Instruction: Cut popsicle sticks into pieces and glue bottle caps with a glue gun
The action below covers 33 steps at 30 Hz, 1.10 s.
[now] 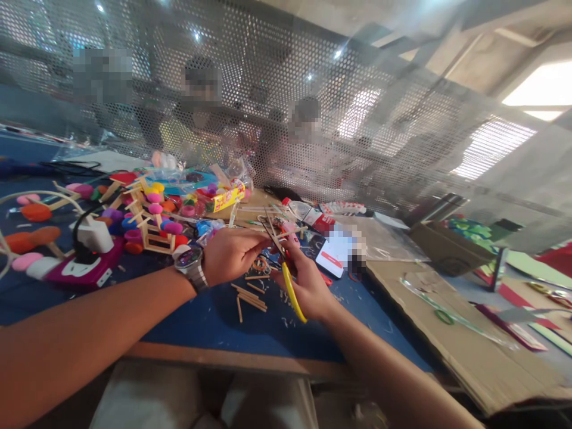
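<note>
My right hand (308,283) is wrapped round scissors (292,295) with yellow handles, whose blades point up and away. My left hand (232,253), with a metal watch on the wrist, is closed in a pinch at the blades. A thin wooden stick (295,232) runs across the blades in line with the left fingertips; the fingers partly hide it. Several short cut sticks (251,299) lie on the blue table below my hands. Rubber bands (259,264) are just under the left fingers.
To the left are a purple power strip (84,268) with a white charger (92,235), and stick models (156,238) with coloured clay. A phone (333,254) and a bottle (313,215) are at the right. Cardboard (473,351) covers the right side. Behind stands a perforated screen (250,83).
</note>
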{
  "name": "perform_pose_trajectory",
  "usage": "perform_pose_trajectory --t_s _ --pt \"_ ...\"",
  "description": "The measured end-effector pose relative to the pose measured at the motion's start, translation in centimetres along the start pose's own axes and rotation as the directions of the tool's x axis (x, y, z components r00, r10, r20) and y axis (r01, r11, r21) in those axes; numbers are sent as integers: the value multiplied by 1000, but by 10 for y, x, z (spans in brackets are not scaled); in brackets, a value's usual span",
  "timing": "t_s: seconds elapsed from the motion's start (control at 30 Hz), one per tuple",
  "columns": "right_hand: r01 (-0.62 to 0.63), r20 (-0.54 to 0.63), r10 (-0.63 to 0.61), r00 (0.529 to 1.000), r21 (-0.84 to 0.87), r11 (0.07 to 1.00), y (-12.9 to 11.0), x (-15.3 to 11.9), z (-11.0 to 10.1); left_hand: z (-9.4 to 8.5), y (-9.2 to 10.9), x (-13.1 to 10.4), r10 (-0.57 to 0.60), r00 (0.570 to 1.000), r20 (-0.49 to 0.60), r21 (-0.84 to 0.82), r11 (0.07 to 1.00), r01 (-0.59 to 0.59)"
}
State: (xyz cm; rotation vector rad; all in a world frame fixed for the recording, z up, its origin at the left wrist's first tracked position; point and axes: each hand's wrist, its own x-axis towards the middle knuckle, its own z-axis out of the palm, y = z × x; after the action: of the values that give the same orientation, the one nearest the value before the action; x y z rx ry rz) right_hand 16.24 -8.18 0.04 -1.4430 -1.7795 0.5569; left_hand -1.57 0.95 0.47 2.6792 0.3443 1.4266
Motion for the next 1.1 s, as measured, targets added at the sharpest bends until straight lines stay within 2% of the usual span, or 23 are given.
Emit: perform_pose_trajectory --t_s 0.4,0.67,1.1 --pt "-7 9 7 1000 12 1000 0 0 0 0 0 0 -17 1000 13 -6 1000 17" --pt "-18 12 19 1000 -63 998 0 0 0 -2 2 2 -57 997 55 -50 997 60" --pt "-20 65 25 998 -75 997 2 -1 -3 -4 4 5 -102 984 147 -283 949 141"
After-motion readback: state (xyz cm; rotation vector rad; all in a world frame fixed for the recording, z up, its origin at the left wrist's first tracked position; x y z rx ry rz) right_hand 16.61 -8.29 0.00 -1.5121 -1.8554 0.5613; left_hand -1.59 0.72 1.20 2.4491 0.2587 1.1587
